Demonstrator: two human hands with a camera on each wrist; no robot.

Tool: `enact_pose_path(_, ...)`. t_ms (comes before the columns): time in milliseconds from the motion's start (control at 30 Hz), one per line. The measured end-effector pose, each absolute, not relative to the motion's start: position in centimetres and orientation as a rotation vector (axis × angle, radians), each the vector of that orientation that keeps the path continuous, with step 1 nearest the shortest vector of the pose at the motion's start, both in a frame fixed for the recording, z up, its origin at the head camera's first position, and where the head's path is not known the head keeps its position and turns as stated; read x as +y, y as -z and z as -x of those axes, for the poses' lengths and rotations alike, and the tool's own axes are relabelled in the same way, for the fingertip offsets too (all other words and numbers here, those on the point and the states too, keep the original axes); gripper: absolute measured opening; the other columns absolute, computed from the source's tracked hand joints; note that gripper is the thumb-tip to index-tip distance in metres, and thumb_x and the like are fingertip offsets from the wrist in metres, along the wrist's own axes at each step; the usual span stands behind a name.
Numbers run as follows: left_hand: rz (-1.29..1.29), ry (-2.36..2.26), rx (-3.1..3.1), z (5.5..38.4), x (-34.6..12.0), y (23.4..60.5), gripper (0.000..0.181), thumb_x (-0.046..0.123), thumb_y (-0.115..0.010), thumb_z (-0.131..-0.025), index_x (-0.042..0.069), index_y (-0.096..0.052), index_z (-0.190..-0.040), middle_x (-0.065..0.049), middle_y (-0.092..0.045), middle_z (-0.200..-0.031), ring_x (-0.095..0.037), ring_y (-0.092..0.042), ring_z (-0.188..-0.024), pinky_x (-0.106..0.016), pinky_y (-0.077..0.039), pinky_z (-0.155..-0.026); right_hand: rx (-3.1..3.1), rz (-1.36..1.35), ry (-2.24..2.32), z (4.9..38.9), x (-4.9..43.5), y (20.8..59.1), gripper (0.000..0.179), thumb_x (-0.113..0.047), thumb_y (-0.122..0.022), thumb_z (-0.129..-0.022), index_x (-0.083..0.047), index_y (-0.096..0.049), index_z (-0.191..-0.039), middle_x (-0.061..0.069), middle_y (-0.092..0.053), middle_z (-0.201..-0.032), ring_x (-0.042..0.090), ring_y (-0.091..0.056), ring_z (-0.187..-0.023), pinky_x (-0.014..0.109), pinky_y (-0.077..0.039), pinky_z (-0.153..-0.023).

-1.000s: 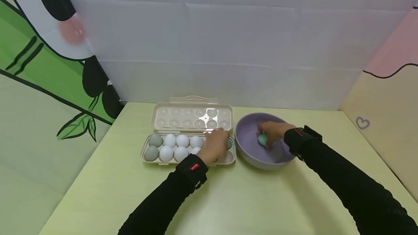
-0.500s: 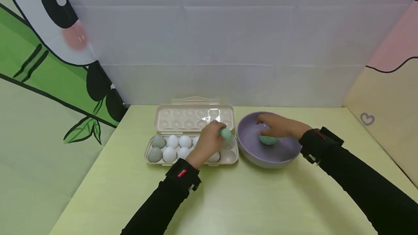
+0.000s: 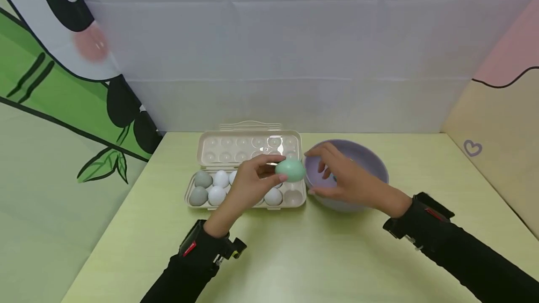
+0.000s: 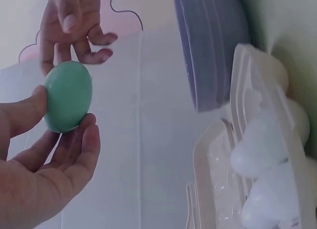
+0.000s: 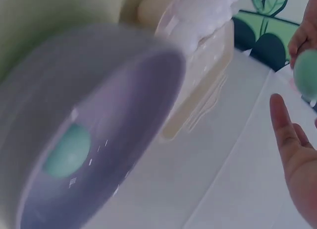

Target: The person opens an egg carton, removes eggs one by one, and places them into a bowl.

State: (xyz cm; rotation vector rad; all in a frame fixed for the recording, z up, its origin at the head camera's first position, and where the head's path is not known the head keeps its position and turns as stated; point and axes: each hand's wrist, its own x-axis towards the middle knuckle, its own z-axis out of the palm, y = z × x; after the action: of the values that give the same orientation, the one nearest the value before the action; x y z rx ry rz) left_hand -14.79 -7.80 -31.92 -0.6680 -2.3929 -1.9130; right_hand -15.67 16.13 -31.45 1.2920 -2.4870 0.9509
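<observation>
My left hand (image 3: 244,183) pinches a pale green egg (image 3: 291,170) between thumb and fingertips, raised over the right end of the egg carton (image 3: 296,183). Facing it, my right hand (image 3: 347,179) is spread with thumb and fingers apart and holds nothing, in front of the purple bowl (image 3: 375,160). Inside that bowl lies a second green egg (image 5: 69,150), plain in the right wrist view and mostly hidden by my right hand in the head view. White eggs (image 3: 216,195) and two grey-green eggs (image 3: 199,196) sit in the carton, partly covered by my left hand.
The carton's clear lid (image 3: 208,146) is folded back toward the wall (image 3: 269,60). Bowl and carton stand side by side, close together, on the pale yellow table (image 3: 269,256). Printed cloth (image 3: 94,130) lines the left side.
My left hand has lifted the green egg out of the carton's right end and turned it toward the right hand. My right hand has left the egg in the bowl and moved up and left.
</observation>
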Motion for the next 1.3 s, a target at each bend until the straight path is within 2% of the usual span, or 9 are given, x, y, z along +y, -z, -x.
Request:
enact_pose_path(167,0.673,2.022,-2.377,13.7,-7.0,32.0,0.034,0.006,-0.068,-0.077,0.007,-0.059,-0.11,-0.014,-0.06,-0.105,-0.021,-0.061,-0.088,-0.031,-0.05,-0.075,-2.37,-1.303,-1.055,14.3,14.5,32.0,0.053,-0.023,-0.07,-0.079,-0.012,-0.041,-0.123,0.003,-0.04,-0.116,0.012,-0.049,-0.089,0.024,-0.048,-0.071)
enact_pose_path(267,0.683,2.06,-2.351,13.5,-6.4,32.1,0.033,0.005,-0.068,-0.077,0.006,-0.059,-0.11,-0.014,-0.06,-0.106,-0.021,-0.061,-0.088,-0.031,-0.05,-0.075,-2.315,-1.283,-1.071,14.0,14.1,32.1,0.043,-0.017,-0.067,-0.08,-0.01,-0.045,-0.117,0.003,-0.041,-0.113,0.01,-0.048,-0.089,0.023,-0.048,-0.068)
enact_pose_path(400,0.7,2.105,-2.308,13.4,-6.1,32.0,0.033,0.004,-0.068,-0.077,0.005,-0.059,-0.109,-0.014,-0.059,-0.108,-0.022,-0.06,-0.092,-0.031,-0.05,-0.076,-2.263,-1.267,-1.054,14.0,14.0,32.0,0.039,-0.01,-0.066,-0.078,-0.009,-0.048,-0.113,0.004,-0.044,-0.109,0.011,-0.048,-0.087,0.021,-0.047,-0.065)
enact_pose_path(633,0.783,1.94,-2.431,14.1,-6.3,31.9,0.034,0.017,-0.067,-0.081,0.014,-0.056,-0.113,-0.003,-0.057,-0.111,-0.017,-0.057,-0.094,-0.036,-0.048,-0.079,-2.283,-1.286,-1.043,14.8,14.3,31.0,0.037,-0.009,-0.066,-0.075,-0.011,-0.05,-0.109,0.002,-0.045,-0.104,0.01,-0.046,-0.075,0.022,-0.045,-0.054)
enact_pose_path(800,0.852,1.556,-2.607,15.3,-7.6,32.4,0.038,0.021,-0.064,-0.084,0.015,-0.051,-0.119,-0.001,-0.056,-0.113,-0.017,-0.056,-0.094,-0.04,-0.047,-0.076,-2.366,-1.251,-1.018,16.6,15.5,29.7,0.035,-0.006,-0.065,-0.074,-0.012,-0.049,-0.105,0.0,-0.046,-0.1,0.012,-0.047,-0.074,0.026,-0.045,-0.053)
enact_pose_path(933,0.837,0.982,-2.805,15.9,-8.7,33.3,0.04,0.021,-0.064,-0.083,0.011,-0.05,-0.12,-0.004,-0.056,-0.114,-0.021,-0.055,-0.096,-0.039,-0.046,-0.077,-2.476,-1.16,-0.992,18.9,17.0,28.6,0.034,-0.008,-0.066,-0.074,-0.013,-0.049,-0.104,0.0,-0.047,-0.098,0.014,-0.048,-0.073,0.029,-0.046,-0.056)
enact_pose_path(1033,0.807,0.648,-2.907,16.3,-9.1,34.3,0.04,0.022,-0.064,-0.082,0.009,-0.052,-0.117,-0.008,-0.056,-0.113,-0.026,-0.054,-0.099,-0.043,-0.045,-0.076,-2.572,-1.081,-0.976,20.8,18.2,28.3,0.033,-0.011,-0.066,-0.075,-0.014,-0.05,-0.103,0.001,-0.048,-0.096,0.017,-0.049,-0.073,0.031,-0.046,-0.059)
enact_pose_path(1133,0.794,0.428,-2.998,16.3,-9.2,35.2,0.04,0.024,-0.066,-0.08,0.009,-0.054,-0.115,-0.009,-0.057,-0.107,-0.029,-0.052,-0.096,-0.046,-0.045,-0.07,-2.69,-1.029,-0.909,22.6,19.2,28.6,0.033,-0.013,-0.067,-0.073,-0.014,-0.052,-0.102,0.002,-0.048,-0.092,0.019,-0.047,-0.072,0.032,-0.044,-0.061)
enact_pose_path(1300,0.799,0.217,-3.029,16.3,-9.0,36.1,0.035,0.026,-0.069,-0.078,0.009,-0.057,-0.107,-0.007,-0.056,-0.095,-0.028,-0.05,-0.086,-0.043,-0.042,-0.063,-2.901,-1.019,-0.801,25.1,20.3,29.6,0.033,-0.014,-0.068,-0.068,-0.012,-0.056,-0.098,0.006,-0.049,-0.087,0.022,-0.045,-0.075,0.033,-0.042,-0.062)
